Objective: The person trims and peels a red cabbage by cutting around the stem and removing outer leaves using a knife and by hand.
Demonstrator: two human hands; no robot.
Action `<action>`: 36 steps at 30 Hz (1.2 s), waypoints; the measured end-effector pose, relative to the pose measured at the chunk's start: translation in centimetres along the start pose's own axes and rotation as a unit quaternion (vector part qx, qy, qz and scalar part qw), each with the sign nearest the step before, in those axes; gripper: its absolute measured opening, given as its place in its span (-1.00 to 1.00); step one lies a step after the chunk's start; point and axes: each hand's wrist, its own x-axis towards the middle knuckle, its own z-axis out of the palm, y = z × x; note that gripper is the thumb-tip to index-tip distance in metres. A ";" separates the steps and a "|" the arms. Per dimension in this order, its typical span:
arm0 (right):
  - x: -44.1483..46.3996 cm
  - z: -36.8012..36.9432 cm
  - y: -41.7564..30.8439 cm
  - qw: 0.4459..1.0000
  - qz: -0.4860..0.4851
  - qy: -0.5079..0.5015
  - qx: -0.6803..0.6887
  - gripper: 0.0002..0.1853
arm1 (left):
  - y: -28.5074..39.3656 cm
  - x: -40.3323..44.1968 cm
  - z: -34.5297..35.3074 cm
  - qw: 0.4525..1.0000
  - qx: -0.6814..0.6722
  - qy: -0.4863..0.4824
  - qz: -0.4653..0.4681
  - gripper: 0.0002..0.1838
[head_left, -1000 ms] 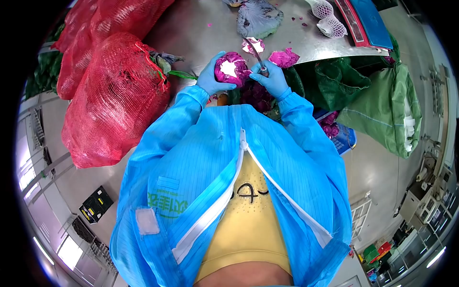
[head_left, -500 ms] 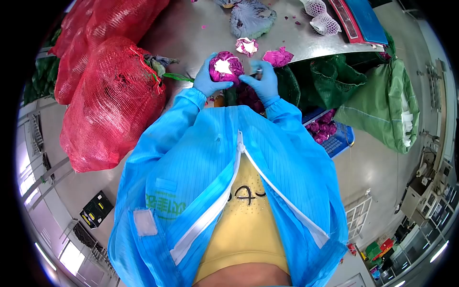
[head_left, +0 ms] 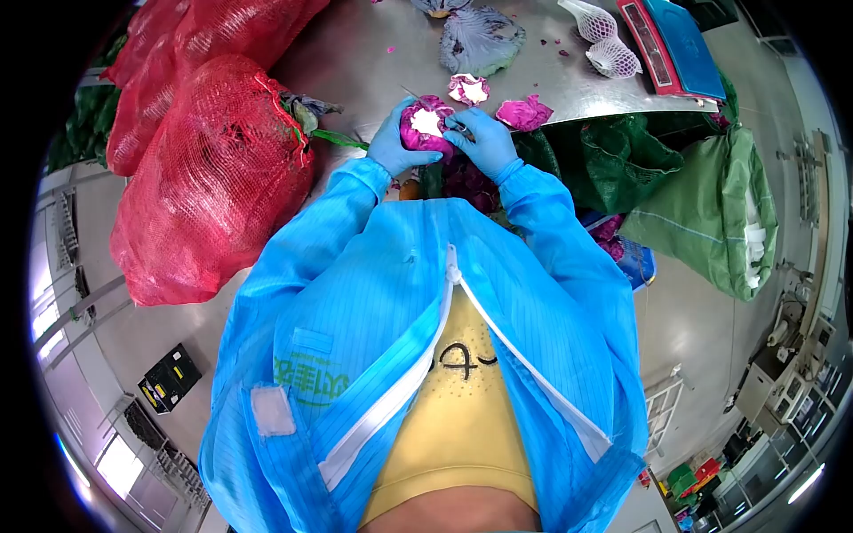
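A red cabbage (head_left: 426, 123) with a pale cut patch on top sits in my left hand (head_left: 394, 144), whose gloved fingers wrap its left side. My right hand (head_left: 481, 140), also in a blue glove, is closed round the dark handle of a knife (head_left: 463, 131) at the cabbage's right side. A thin blade-like tip shows past the cabbage's far left edge; the rest is hidden. Just beyond lie a purple-and-white cut piece (head_left: 468, 89) and a purple cabbage leaf (head_left: 524, 113) on the metal table (head_left: 373, 53).
Red mesh sacks (head_left: 213, 178) bulge at the left. Dull outer leaves (head_left: 482, 41), white foam nets (head_left: 613, 59) and a red-and-blue scale (head_left: 671, 49) stand farther back. Green sacks (head_left: 697, 209) hang at the right, above a blue crate (head_left: 638, 264) holding purple cabbage.
My right hand has moved in from the right, bringing the knife against the cabbage. My left hand still holds the cabbage. The view has shifted slightly.
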 end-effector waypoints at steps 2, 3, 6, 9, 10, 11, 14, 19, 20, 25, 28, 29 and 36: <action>-0.4 0.1 0.0 0.997 -0.040 0.017 -0.059 -0.77 | -0.4 0.1 0.2 1.000 0.008 0.004 0.006 0.19; -0.7 0.1 0.1 0.989 -0.078 0.032 -0.118 -0.78 | 0.1 0.1 0.4 1.000 0.014 0.009 0.011 0.18; -1.5 0.4 1.0 0.973 -0.115 0.029 -0.199 -0.80 | 2.0 0.1 0.3 0.993 0.117 0.010 -0.003 0.14; -3.2 0.3 1.8 0.973 -0.084 0.006 -0.216 -0.79 | -1.9 1.2 0.1 0.998 0.001 0.055 -0.035 0.10; -3.9 0.6 1.9 0.973 -0.083 0.007 -0.217 -0.79 | -2.6 1.4 0.0 0.990 -0.121 0.055 -0.051 0.07; -4.7 0.8 2.0 0.984 -0.046 0.077 -0.156 -0.77 | -3.3 1.5 -0.2 0.990 -0.122 0.053 -0.050 0.07; -6.5 2.5 3.8 0.973 0.094 0.204 -0.053 -0.72 | 0.0 0.8 -0.5 0.991 -0.082 0.045 -0.093 0.07; -5.5 2.4 -0.3 0.937 0.190 0.293 -0.023 -0.47 | 0.3 0.4 -0.6 0.992 -0.075 0.037 -0.091 0.12; -4.9 2.3 -1.2 0.950 0.178 0.257 -0.001 -0.41 | 0.1 0.3 -0.8 0.995 -0.045 0.042 -0.084 0.15; -2.0 4.6 0.4 0.956 0.193 0.188 0.118 -0.25 | -1.2 -1.8 -0.4 0.978 -0.103 0.160 -0.082 0.23; -1.9 5.4 -0.1 0.960 0.190 0.098 0.181 -0.18 | -1.6 -1.7 0.4 0.968 -0.056 0.233 -0.073 0.23; -1.9 5.5 -0.5 0.960 0.192 0.096 0.182 -0.18 | -2.2 -1.8 1.0 0.969 -0.001 0.243 -0.033 0.21; -1.3 7.2 0.1 0.959 0.198 0.147 0.143 -0.09 | 2.6 0.3 -0.6 0.905 -0.173 0.262 -0.287 0.07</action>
